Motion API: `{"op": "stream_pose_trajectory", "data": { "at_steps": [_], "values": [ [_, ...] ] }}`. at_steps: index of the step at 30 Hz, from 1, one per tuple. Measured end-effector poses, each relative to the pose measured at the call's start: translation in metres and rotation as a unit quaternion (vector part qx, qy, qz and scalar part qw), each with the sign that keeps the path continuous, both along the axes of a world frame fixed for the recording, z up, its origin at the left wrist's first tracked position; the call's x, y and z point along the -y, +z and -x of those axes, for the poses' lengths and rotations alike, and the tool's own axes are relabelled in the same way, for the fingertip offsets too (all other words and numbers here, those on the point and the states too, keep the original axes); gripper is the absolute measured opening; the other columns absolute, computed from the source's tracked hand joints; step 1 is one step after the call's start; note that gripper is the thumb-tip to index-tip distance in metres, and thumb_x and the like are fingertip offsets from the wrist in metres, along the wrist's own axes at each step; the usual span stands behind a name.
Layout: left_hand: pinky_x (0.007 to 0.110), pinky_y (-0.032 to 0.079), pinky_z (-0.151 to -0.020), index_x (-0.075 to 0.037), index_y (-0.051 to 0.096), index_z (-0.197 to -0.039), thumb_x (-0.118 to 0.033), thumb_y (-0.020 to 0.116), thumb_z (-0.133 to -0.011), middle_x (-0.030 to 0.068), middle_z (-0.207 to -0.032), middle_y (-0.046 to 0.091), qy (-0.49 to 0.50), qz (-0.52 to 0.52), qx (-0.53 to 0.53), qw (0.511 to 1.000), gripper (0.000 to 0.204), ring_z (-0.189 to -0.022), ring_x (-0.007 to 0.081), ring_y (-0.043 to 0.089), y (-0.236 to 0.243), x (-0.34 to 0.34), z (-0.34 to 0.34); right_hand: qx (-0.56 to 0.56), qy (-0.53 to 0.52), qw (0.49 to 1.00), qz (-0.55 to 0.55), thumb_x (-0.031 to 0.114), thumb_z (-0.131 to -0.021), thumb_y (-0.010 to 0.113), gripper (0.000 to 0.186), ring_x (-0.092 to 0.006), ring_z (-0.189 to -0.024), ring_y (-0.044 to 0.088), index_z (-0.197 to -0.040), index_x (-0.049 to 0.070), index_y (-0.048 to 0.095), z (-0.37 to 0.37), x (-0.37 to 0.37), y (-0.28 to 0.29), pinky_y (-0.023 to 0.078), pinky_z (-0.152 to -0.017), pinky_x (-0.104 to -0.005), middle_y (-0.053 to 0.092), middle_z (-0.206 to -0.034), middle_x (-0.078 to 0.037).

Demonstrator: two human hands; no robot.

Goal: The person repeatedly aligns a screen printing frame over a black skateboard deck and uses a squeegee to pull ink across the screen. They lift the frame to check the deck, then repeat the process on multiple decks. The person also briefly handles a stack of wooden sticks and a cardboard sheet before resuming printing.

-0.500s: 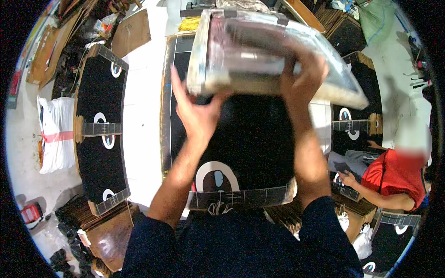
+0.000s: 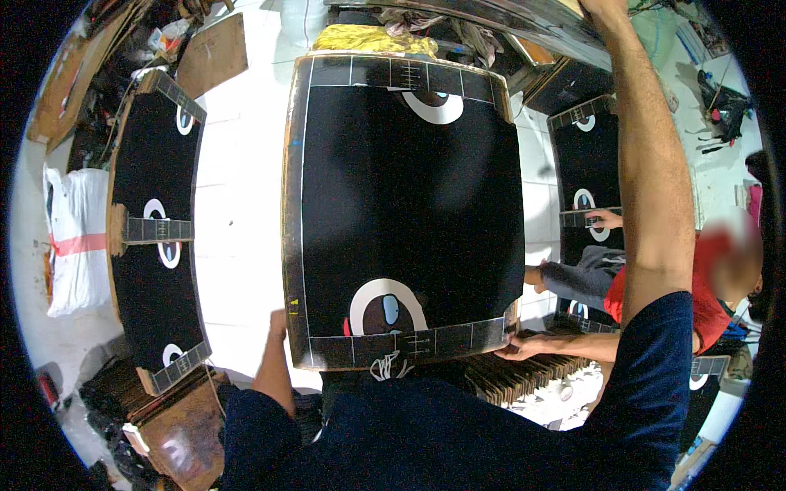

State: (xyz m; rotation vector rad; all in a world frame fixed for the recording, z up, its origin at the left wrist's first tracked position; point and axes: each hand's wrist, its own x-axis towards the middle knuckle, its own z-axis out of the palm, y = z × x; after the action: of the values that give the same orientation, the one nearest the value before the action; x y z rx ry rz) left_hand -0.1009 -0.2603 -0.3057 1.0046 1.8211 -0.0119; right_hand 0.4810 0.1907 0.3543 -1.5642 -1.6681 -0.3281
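Observation:
A black fabric panel (image 2: pixel 409 204) lies flat on a board in the middle, with printed cartoon eyes at its far and near ends. Dark ruled strips (image 2: pixel 377 348) cross both ends. My right hand (image 2: pixel 604 10), partly cut off by the upper edge of the view, is closed on the end of a screen-printing frame (image 2: pixel 491 31) beyond the far end of the board. Low beside the board's left edge is my left hand (image 2: pixel 278 327); its fingers are not clear. A co-worker's hand (image 2: pixel 516 347) touches the board's near right corner.
More black panels with eyes (image 2: pixel 155 229) stand on the left, others (image 2: pixel 588 164) on the right. A co-worker in a red shirt (image 2: pixel 712 278) sits at the right. Yellow cloth (image 2: pixel 372 39) lies past the board; stacked brown boards (image 2: pixel 524 372) are near right.
The screen-printing frame has gone from above the panel to beyond its far end, in my right hand. My left hand has let go and dropped back left. The co-worker has reached the board.

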Motion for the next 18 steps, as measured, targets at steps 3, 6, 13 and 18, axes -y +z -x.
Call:
{"op": "stream_pose_trajectory", "data": {
  "at_steps": [3,6,13,18],
  "values": [
    [0.045,0.053,-0.067,0.001,0.075,-0.099,-0.027,0.057,-0.099,0.0149,-0.079,0.073,0.269,-0.002,0.193,0.944,0.033,-0.072,0.0296,0.068,-0.009,0.117,-0.029,-0.025,0.040,0.999,0.004,0.007,-0.083,0.080,0.037,-0.0188,-0.093,0.068,-0.119,0.001,0.072,-0.008,-0.015,0.006,0.051,-0.087,-0.0326,0.076,-0.104,-0.009],
    [0.046,0.054,-0.070,0.001,0.075,-0.104,-0.024,0.057,-0.099,0.0160,-0.084,0.074,0.296,-0.142,0.216,0.919,0.032,-0.074,0.0307,0.069,0.024,0.147,-0.063,-0.066,0.041,0.997,-0.002,0.006,-0.082,0.081,0.038,-0.0184,-0.093,0.068,-0.118,0.001,0.072,-0.009,-0.020,0.009,0.051,-0.087,-0.0322,0.076,-0.104,-0.009],
    [0.049,0.053,-0.090,0.003,0.066,-0.125,-0.026,0.061,-0.102,0.0195,-0.108,0.074,0.047,-0.306,-0.195,0.930,0.037,-0.102,0.0402,0.069,0.062,0.123,-0.087,-0.093,0.069,0.993,0.009,0.002,-0.083,0.078,0.036,-0.0168,-0.094,0.066,-0.118,-0.001,0.071,-0.005,-0.017,0.007,0.051,-0.087,-0.0325,0.075,-0.103,-0.008],
    [0.049,0.052,-0.097,0.003,0.066,-0.129,-0.020,0.059,-0.100,0.0266,-0.122,0.069,0.152,-0.239,-0.080,0.956,0.037,-0.111,0.0437,0.066,0.056,0.151,-0.068,-0.066,0.048,0.997,0.012,0.003,-0.085,0.077,0.034,-0.0172,-0.093,0.066,-0.118,-0.001,0.071,-0.005,-0.013,0.007,0.051,-0.086,-0.0328,0.075,-0.102,-0.008]
  ]
}}
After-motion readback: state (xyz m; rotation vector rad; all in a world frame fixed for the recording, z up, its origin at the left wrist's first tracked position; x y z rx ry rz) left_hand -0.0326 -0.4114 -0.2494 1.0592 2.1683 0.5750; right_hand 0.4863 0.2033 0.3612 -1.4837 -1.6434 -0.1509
